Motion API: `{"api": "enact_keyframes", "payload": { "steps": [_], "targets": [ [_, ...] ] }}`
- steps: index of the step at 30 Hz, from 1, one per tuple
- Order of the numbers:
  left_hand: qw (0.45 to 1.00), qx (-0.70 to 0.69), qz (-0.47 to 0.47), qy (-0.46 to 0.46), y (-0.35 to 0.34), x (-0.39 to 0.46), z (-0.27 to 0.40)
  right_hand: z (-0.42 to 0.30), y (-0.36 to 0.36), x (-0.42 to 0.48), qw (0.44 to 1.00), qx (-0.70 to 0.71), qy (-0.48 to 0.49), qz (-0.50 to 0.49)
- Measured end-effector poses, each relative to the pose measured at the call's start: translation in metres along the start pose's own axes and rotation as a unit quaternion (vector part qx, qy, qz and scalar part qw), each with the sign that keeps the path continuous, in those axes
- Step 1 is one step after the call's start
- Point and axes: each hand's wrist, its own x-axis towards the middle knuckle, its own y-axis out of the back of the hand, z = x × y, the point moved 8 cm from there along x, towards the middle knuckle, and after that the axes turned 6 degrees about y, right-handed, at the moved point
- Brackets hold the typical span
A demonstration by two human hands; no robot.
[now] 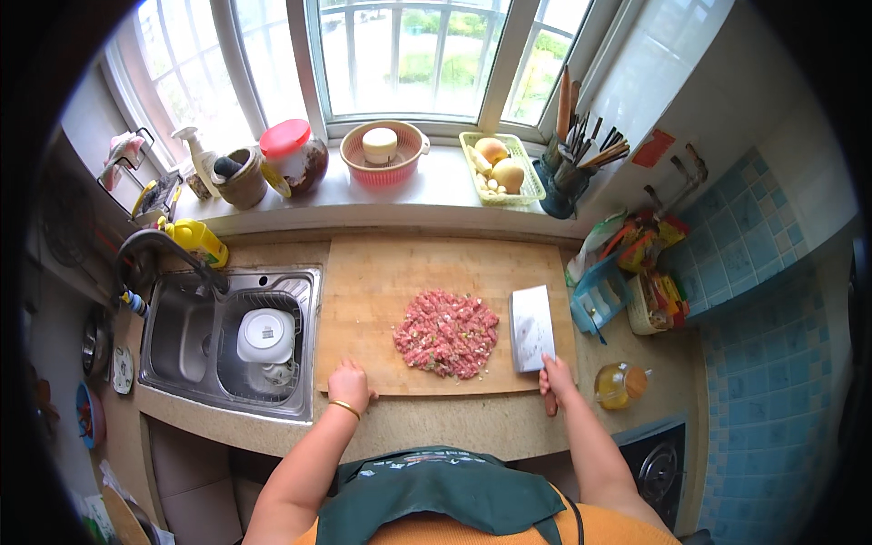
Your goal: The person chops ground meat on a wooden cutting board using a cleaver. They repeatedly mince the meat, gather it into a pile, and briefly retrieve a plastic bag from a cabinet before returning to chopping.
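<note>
A mound of minced meat (pixel 447 334) flecked with white and green bits lies on a large wooden cutting board (pixel 381 272). My right hand (pixel 558 378) grips the wooden handle of a cleaver (pixel 533 327) to the right of the meat. The cleaver's broad blade lies nearly flat over the board's right side and points away from me, with bits of meat stuck on it. At the board's front left corner, my left hand (pixel 349 385) is curled on the edge, its thumb at the front side. Its fingertips are partly hidden.
Left of the board is a double sink (pixel 178 340) with an upturned white bowl (pixel 266 335). To the right stand a glass jug of yellow liquid (pixel 614 385) and a blue container (pixel 599 294). A basket of fruit (pixel 504 167) and a utensil holder (pixel 565 178) line the windowsill.
</note>
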Motion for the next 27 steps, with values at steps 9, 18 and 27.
{"api": "enact_keyframes", "payload": {
  "steps": [9, 18, 27],
  "targets": [
    [1.0, 0.02, -0.003, -0.01, -0.001, 0.004, 0.002, -0.01, -0.092, 0.018, 0.988, -0.125, 0.092, -0.027],
    [1.0, -0.015, -0.006, -0.017, 0.006, 0.0, 0.004, -0.081, -0.162, -0.03, 0.729, -0.581, 0.361, 0.023],
    [0.999, -0.028, 0.028, -0.017, 0.001, 0.001, 0.003, -0.096, -0.161, -0.034, 0.779, -0.508, 0.367, 0.023]
  ]
}}
